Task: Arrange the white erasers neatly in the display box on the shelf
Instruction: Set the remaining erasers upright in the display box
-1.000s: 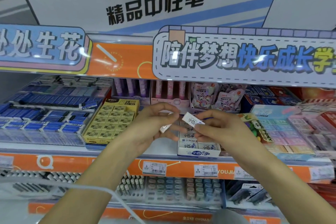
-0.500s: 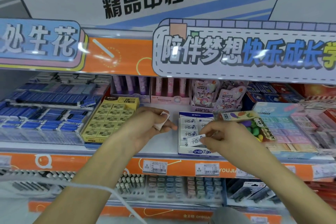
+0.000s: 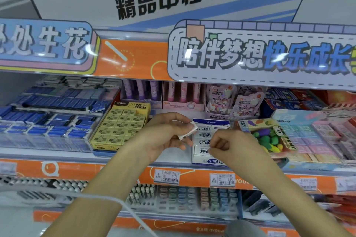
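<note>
Seating erasers flat, the right hand (image 3: 229, 143) presses, fingers curled, into the box (image 3: 210, 160) near the shelf's (image 3: 134, 159) front edge; whether it grips anything I cannot tell. The left hand (image 3: 167, 132) pinches a spare eraser (image 3: 189, 131); align labels.

yellow box (image 3: 121, 125) "2B", price tag (image 3: 222, 179) "1.00"

Two hands – left hand (image 3: 163, 136), right hand (image 3: 229, 145); one loose white eraser (image 3: 189, 131); one display box (image 3: 208, 160); two price tags (image 3: 167, 176).

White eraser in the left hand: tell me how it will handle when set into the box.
The white eraser is a flat-sided block, so it probably won't roll. A fingertip grip holds it, so it is likely light. Its wrapper looks glossy, so perhaps slightly slippery.
</note>
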